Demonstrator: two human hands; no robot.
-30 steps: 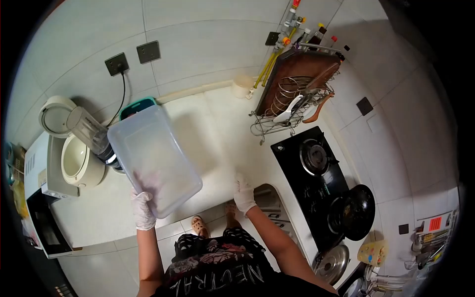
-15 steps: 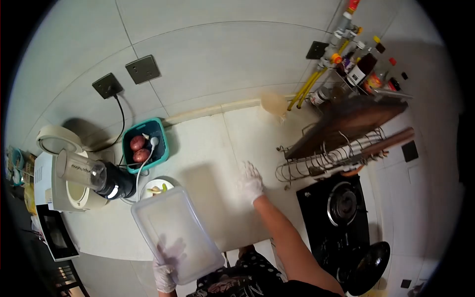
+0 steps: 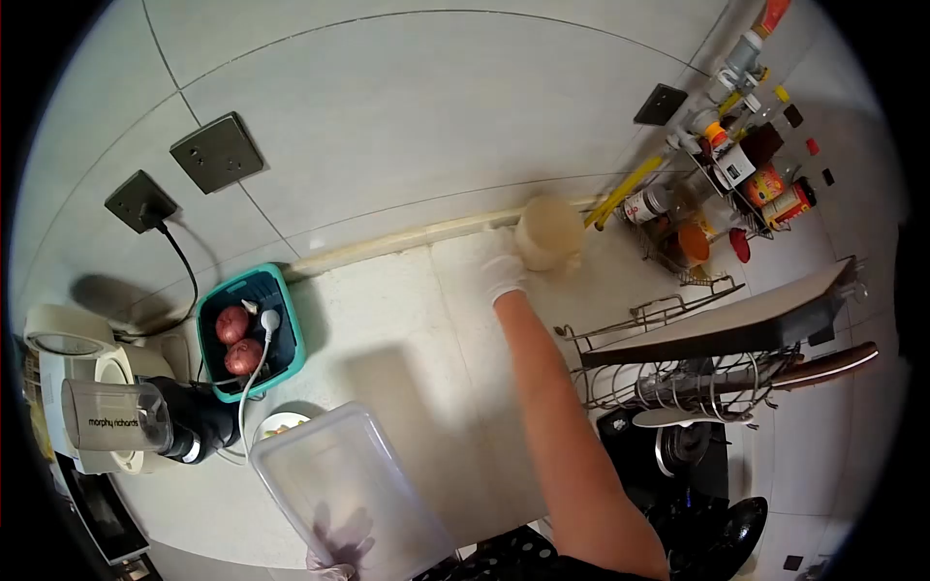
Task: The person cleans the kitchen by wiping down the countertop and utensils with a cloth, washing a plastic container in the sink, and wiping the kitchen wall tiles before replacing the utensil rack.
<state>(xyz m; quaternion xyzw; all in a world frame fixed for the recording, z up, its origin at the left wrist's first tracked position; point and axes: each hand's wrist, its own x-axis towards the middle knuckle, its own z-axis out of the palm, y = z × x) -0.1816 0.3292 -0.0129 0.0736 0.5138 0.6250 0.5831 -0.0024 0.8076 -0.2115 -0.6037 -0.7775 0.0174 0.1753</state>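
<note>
My gloved left hand (image 3: 334,566) holds a shallow, translucent rectangular plastic container (image 3: 354,484) by its lower left side, over the counter's front edge. Its fingers show through the plastic, spread against the underside. My gloved right hand (image 3: 501,266) reaches to the back of the counter, just left of a round beige tub (image 3: 549,235) by the wall. The fingers look stretched out, though the white glove blends into the pale counter. Whether they touch the tub is unclear. Partly behind the container sits a small white plate (image 3: 281,423) with bits of food on it.
At left, a teal basket (image 3: 294,329) holds two red onions (image 3: 243,356) and a white plug. A blender (image 3: 126,416) stands beside it. To the right are a wire rack (image 3: 620,382) with a cutting board (image 3: 736,315), a bottle shelf (image 3: 697,242) and a black stove (image 3: 712,470).
My right hand has moved forward from the middle of the counter to beside the beige tub. My left hand keeps holding the plastic container. The whole view has shifted.
</note>
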